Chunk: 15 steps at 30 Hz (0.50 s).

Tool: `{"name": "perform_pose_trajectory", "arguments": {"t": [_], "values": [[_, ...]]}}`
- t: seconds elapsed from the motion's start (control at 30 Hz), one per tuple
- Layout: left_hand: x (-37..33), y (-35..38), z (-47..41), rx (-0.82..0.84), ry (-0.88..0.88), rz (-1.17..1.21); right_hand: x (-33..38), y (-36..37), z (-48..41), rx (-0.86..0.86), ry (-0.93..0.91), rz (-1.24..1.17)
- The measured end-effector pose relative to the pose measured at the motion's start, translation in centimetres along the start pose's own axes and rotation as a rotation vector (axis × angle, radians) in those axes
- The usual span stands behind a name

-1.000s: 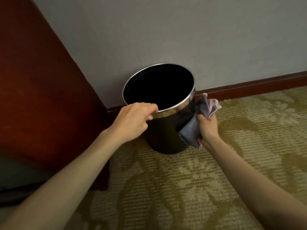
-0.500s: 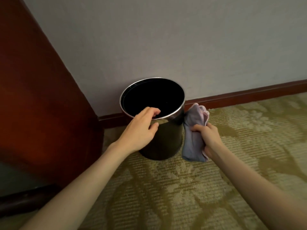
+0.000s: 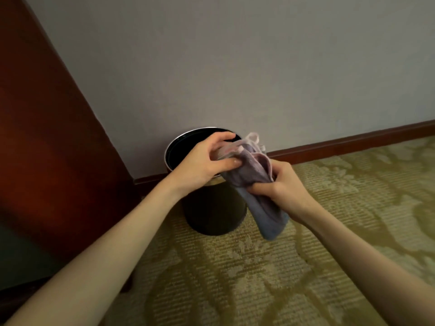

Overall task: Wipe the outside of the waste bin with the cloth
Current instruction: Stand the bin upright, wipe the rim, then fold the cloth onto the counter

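A round black waste bin with a silver rim stands upright on the carpet against the wall. A crumpled grey-lilac cloth hangs in the air above and in front of the bin's right side, off its surface. My left hand pinches the cloth's upper end over the bin's rim. My right hand grips the cloth's middle, and the lower end dangles past the bin's right side. Much of the bin's opening is hidden behind my left hand.
Dark red-brown wooden furniture rises close to the bin's left. A plain wall with a dark wooden skirting board runs behind. Patterned olive carpet stretches out in front and to the right.
My left hand let go of the bin's rim and took the cloth's upper end. My right hand lifted the cloth off the bin's side. The camera view tilted up.
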<state>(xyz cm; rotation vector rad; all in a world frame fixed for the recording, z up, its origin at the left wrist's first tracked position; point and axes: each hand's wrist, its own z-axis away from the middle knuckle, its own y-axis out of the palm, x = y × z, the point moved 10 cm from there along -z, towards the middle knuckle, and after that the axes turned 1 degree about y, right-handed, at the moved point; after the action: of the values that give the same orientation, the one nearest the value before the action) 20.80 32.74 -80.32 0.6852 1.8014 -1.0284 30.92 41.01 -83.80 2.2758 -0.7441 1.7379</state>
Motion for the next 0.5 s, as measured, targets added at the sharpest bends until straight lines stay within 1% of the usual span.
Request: {"name": "perform_pose_trajectory", "arguments": {"t": [0.1, 0.17, 0.23, 0.3, 0.37, 0.43, 0.5], "values": [[-1.6, -1.7, 0.4, -0.049, 0.059, -0.134, 0.3, 0.8, -0.6, 0.021, -0.007, 0.138], [-2.3, -2.7, 0.8, -0.082, 0.085, -0.247, 0.0, 1.9, -1.2, 0.083, 0.019, 0.213], [-3.7, -3.9, 0.8, -0.162, 0.142, -0.371, 0.2, 3.4, -2.2, 0.156, 0.016, 0.276], [-4.9, -5.7, 0.7, -0.254, 0.153, -0.41, 1.0, 4.5, -3.6, 0.182, -0.02, 0.346], [-6.2, -7.9, 0.3, -0.334, 0.161, -0.392, 1.7, 4.3, -5.7, 0.151, -0.026, 0.396], [-7.7, -10.4, 0.0, -0.418, 0.18, -0.382, 2.5, 3.1, -7.9, 0.075, -0.007, 0.443], [-9.2, -12.8, -0.4, -0.496, 0.186, -0.378, 3.8, 2.2, -10.3, 0.028, 0.006, 0.447]]}}
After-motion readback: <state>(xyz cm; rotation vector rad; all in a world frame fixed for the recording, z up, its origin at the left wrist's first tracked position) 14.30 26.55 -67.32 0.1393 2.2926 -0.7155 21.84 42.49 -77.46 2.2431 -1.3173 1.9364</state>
